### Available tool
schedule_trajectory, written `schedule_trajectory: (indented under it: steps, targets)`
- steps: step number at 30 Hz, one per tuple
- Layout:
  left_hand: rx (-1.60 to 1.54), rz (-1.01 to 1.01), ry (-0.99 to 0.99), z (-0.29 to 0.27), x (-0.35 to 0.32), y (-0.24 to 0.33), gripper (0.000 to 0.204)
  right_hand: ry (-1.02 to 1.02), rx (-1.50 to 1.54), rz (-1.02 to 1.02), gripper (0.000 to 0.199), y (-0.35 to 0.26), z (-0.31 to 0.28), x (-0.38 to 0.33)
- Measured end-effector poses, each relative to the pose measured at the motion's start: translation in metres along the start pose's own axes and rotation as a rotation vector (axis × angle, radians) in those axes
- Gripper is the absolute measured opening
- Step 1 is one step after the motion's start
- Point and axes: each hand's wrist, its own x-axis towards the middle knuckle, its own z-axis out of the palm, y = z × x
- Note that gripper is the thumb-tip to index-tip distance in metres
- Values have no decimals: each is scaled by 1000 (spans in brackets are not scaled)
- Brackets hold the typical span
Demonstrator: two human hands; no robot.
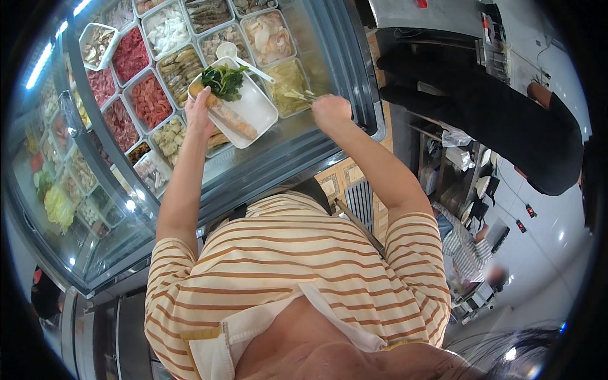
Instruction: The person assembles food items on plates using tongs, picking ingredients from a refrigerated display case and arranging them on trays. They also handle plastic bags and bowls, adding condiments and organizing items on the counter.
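My left hand [199,114] grips the left edge of a white tray [258,109], held tilted over the food containers. On the tray lie dark leafy greens [223,82] and a long, pale orange-pink piece of food [235,121] whose kind I cannot make out. My right hand [332,113] is closed around metal tongs [308,95]. Pale yellow-green strips [292,94] stick out at their tips, above a container of similar pale shreds [285,73]. A white spoon [229,50] rests beside the tray's far edge, its handle pointing toward the shreds.
Several white containers fill the chilled case, with red meat [151,98], white slices [166,28] and mushrooms [98,44]. The case's thick grey edge [266,180] runs before me. A sliding glass panel [101,164] stands left. A person in black [494,114] is at the right.
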Motion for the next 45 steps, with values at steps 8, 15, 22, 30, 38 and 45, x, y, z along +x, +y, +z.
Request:
schedule_trajectory:
  steps: [8,15,22,30,38,45]
  targets:
    - [-13,77,-80,20,40,-23,23,76,-63,83,17,10,-71,-56]
    - [40,74,-32,55,51,-42,20,165,-31,145,21,-3,-145,-106]
    - [-70,78,-141,74,31,-37,25,82,146,104,19,-36,-113,-77]
    - [-55,94,-69,32,36,-30,23,124,166,142,27,-32,-110,-95]
    - [-54,92,-48,5,35,-13,22,187,45,42,26,-4,-53,-51]
    - [19,60,55,-17,32,-7,23,329,-98,87,21,-19,27,42]
